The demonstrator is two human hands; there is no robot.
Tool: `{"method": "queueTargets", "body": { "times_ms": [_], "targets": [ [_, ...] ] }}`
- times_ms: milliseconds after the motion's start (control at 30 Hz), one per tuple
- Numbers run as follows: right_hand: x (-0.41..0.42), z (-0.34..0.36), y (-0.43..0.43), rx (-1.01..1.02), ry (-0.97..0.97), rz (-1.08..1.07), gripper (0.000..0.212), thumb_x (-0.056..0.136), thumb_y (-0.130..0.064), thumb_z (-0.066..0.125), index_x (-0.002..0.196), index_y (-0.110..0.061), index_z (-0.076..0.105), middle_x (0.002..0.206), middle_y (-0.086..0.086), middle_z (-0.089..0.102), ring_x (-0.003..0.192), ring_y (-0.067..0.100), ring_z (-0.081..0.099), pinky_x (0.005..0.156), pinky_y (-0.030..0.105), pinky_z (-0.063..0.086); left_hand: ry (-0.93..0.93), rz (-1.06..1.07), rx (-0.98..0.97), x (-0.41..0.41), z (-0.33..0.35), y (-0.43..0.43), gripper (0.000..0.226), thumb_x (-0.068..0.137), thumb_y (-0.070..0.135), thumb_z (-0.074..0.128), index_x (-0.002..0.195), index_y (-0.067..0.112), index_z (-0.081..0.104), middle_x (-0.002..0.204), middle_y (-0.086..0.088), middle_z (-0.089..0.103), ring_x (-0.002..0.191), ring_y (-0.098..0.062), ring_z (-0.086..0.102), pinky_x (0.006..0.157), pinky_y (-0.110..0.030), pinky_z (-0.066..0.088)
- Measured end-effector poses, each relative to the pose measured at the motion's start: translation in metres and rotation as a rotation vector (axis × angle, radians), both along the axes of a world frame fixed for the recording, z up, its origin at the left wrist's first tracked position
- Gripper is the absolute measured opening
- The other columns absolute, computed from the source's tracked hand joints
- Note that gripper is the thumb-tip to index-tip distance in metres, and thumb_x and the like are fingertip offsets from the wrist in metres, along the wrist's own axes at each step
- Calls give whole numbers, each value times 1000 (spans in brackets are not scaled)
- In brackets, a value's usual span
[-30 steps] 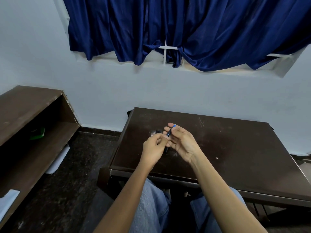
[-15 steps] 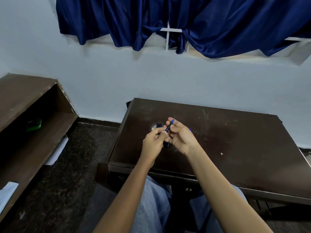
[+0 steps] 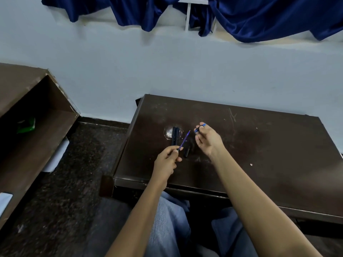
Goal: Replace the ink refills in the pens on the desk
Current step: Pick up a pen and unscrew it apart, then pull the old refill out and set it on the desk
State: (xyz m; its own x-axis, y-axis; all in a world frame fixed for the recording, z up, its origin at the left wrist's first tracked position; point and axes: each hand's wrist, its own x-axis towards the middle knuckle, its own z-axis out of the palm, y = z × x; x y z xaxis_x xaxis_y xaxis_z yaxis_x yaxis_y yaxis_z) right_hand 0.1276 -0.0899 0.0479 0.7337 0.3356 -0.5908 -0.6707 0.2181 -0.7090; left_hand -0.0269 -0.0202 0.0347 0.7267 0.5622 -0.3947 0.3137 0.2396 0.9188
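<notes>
My left hand [image 3: 168,160] pinches the lower end of a thin blue ink refill [image 3: 184,140], which points up and to the right above the desk. A short gap away, my right hand [image 3: 207,140] holds a blue pen barrel [image 3: 199,127] between thumb and fingertips. Two dark pens [image 3: 175,136] lie side by side on the dark brown desk [image 3: 259,154], just beyond my left hand. Another dark pen piece [image 3: 187,152] lies on the desk between my hands.
A brown open shelf unit [image 3: 33,117] stands to the left, with a green object [image 3: 27,125] inside it. White paper [image 3: 56,156] lies on the dark floor beside it. A pale wall and blue curtains [image 3: 259,17] are behind the desk.
My hands were joined on one pen. They have now drawn apart, the left one taking the refill out and the right one keeping the barrel. The camera has tilted down.
</notes>
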Motion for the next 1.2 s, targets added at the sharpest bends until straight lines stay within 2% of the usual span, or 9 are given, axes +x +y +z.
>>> {"method": "queueTargets", "body": {
  "times_ms": [100,200,267,467,600,700,800,1033,1200],
  "targets": [
    [2,-37,-2,-392,-167,101,16,86,-1,61,99,-7,67,77,5,63,67,16,59,68,26,52,15,21,-6,3,-10,4,23,98,22,47,106,27,68,70,3,59,49,-4,39,39,-14,30],
    [-2,-63,-4,-759,-345,259,9,75,-8,74,80,-11,67,84,9,68,77,20,61,77,34,53,36,33,-6,5,-18,8,23,98,21,47,105,28,68,70,3,59,50,-4,40,39,-14,31],
    [-5,-74,-3,-869,-403,335,14,73,-13,77,76,-16,64,91,10,70,83,22,64,75,29,51,50,44,-10,7,-23,10,23,98,21,46,104,28,68,70,3,59,50,-5,40,39,-14,31],
    [-7,-76,-2,-995,-480,399,20,82,-22,71,97,-11,65,97,8,68,92,26,66,82,36,53,64,62,-41,14,-33,12,22,97,22,48,103,29,68,72,3,60,52,-4,43,40,-13,33],
    [-24,-58,1,-724,-414,427,22,85,-35,65,89,-15,71,81,2,70,78,15,64,75,31,51,44,69,-70,24,-37,12,22,97,21,48,106,26,67,71,3,60,51,-4,42,39,-13,32],
    [-33,-48,6,-545,-324,540,15,88,-25,62,77,-18,72,70,2,69,66,10,62,63,23,48,53,53,-80,30,-41,7,22,97,21,47,112,23,64,73,3,61,52,-4,45,41,-14,34],
    [-23,-36,17,-503,-332,528,15,87,-13,61,75,-17,68,70,1,66,64,8,60,61,21,47,37,69,-111,31,-44,7,22,98,25,47,113,28,62,74,4,61,54,-4,44,43,-16,34],
    [-3,-21,52,-457,-285,734,8,89,-20,64,82,-20,67,74,-4,66,70,5,61,70,23,47,-62,243,-130,39,-45,21,23,99,25,47,116,27,62,74,6,59,54,-1,45,44,-14,36],
    [22,-26,68,-301,-198,414,17,92,-10,58,78,-18,60,73,4,65,60,11,58,62,24,49,-50,250,-117,43,-55,20,21,98,23,49,105,30,67,70,4,58,52,-3,42,43,-14,35]
  ]
}}
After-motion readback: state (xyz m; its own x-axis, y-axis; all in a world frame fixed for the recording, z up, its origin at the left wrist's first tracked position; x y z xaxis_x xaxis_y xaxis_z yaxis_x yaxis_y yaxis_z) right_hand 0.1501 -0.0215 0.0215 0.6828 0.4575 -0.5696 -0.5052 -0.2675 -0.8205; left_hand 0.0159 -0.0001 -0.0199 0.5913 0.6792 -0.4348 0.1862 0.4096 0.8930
